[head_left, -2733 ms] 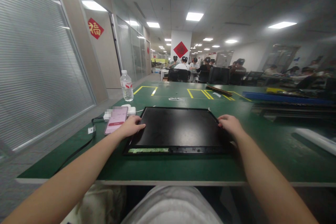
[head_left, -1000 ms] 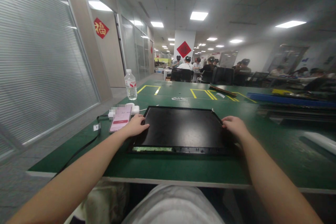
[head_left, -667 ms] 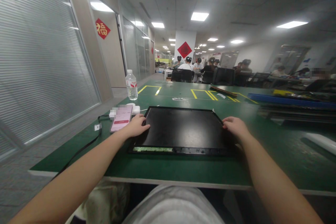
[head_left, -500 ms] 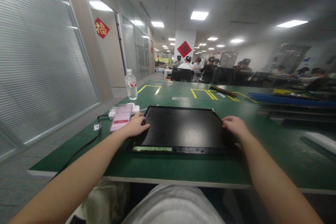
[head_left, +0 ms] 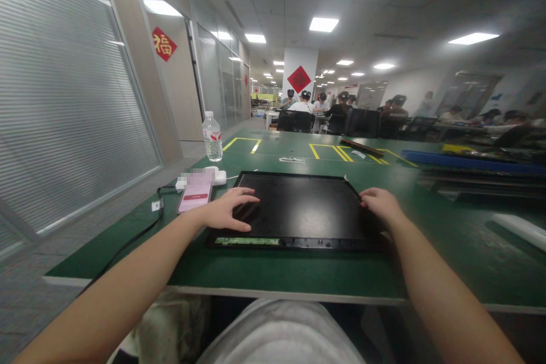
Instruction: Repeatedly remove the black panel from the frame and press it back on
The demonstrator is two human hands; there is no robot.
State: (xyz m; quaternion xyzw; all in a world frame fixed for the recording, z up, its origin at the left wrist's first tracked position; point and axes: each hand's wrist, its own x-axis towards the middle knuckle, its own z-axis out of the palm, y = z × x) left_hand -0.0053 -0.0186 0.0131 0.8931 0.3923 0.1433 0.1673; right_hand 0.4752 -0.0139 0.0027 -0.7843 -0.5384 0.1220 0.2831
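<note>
A black flat display panel (head_left: 302, 205) lies on the green table in front of me. A green circuit strip (head_left: 247, 242) shows along the left part of its near edge. My left hand (head_left: 228, 209) is open, its fingers spread over the panel's left side; whether they touch the surface I cannot tell. At the opposite edge, my right hand (head_left: 379, 205) has its thumb and fingers closed on the panel's right rim.
Left of the panel are a phone (head_left: 196, 194), white chargers (head_left: 216, 175) and a black cable (head_left: 128, 244). A water bottle (head_left: 212, 137) stands behind them. Dark and blue strips (head_left: 469, 162) lie at right, with a white bar (head_left: 518, 230). Several people sit farther back.
My left hand has shifted right from the panel's left rim, its fingers spreading out over the surface. My right hand stays at the right rim, and the panel has barely moved.
</note>
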